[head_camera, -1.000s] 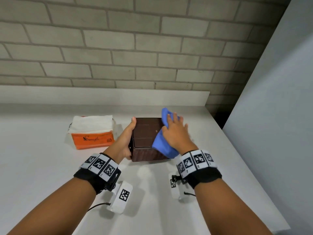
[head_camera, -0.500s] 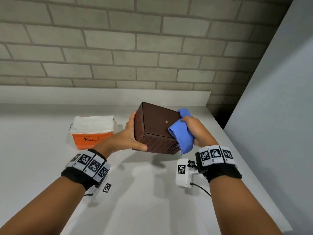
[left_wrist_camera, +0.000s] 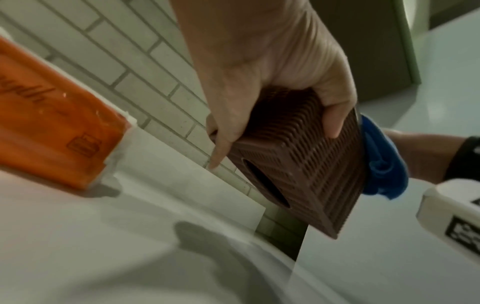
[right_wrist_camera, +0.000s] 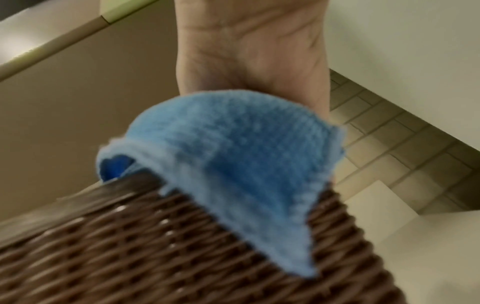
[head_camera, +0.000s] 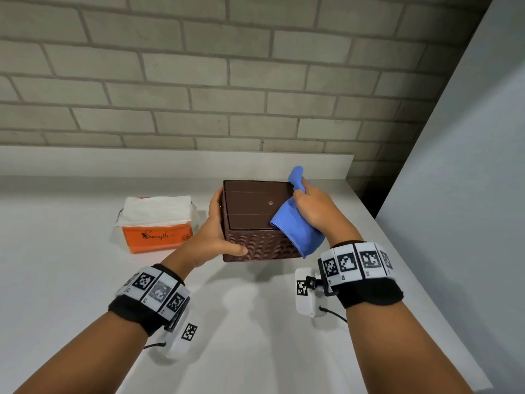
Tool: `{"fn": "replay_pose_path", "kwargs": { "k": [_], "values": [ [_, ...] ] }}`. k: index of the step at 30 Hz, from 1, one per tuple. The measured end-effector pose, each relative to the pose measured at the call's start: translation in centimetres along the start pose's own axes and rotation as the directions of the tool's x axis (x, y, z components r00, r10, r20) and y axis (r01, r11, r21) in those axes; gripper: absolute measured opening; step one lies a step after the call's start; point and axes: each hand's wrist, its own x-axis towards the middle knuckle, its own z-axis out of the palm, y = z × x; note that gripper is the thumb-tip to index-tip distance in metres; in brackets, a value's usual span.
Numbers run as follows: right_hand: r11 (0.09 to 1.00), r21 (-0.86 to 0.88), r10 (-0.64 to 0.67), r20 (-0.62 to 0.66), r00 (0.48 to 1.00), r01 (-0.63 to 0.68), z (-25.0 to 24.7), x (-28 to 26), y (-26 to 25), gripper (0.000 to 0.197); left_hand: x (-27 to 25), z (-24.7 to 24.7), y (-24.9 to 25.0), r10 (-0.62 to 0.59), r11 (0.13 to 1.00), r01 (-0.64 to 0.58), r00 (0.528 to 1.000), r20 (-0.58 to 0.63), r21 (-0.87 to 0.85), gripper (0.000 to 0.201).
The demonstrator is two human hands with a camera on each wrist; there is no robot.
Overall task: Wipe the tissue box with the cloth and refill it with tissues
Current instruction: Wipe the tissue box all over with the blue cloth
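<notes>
In the head view my left hand grips the left side of the brown woven tissue box, thumb on the near wall, and holds it above the counter. Its smooth flat panel faces up. In the left wrist view, the oval slot of the box faces down and away. My right hand grips the blue cloth and presses it on the panel's right part; the cloth hangs over the box's near right corner. The right wrist view shows the cloth draped over the box's woven wall.
An orange pack of white tissues lies on the white counter, left of the box. A brick wall and a low ledge stand behind. A grey panel rises on the right, past the counter's right edge.
The box stood on the counter a second ago. My left hand lifted and turned it, and it is now held more level, while my right hand moved the cloth onto the upturned panel.
</notes>
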Motion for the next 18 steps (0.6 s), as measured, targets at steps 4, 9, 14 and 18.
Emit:
{"fn": "replay_pose_path", "kwargs": {
  "k": [4, 9, 14, 18],
  "values": [
    [0.962, -0.260, -0.062, 0.074, 0.995, 0.080, 2.5, -0.5, -1.6, 0.057, 0.1, 1.1, -0.4, 0.008, 1.000, -0.007, 0.999, -0.035, 0.022, 0.138],
    [0.916, -0.231, -0.299, 0.151, 0.942, 0.327, 6.1, -1.8, -4.8, 0.056, 0.1, 2.4, -0.3, 0.032, 0.998, -0.028, 0.996, -0.085, 0.048, 0.129],
    [0.905, -0.288, -0.268, 0.190, 0.944, 0.315, 4.9, 0.0, -4.2, 0.057, -0.1, 1.7, -0.3, 0.019, 0.993, -0.030, 0.995, -0.097, -0.111, 0.102],
    [0.941, -0.266, -0.160, 0.199, 0.967, 0.211, 2.3, 1.1, -2.4, 0.055, -0.4, 0.8, -0.9, -0.012, 0.981, -0.001, 0.998, -0.063, -0.196, 0.122]
  ]
}}
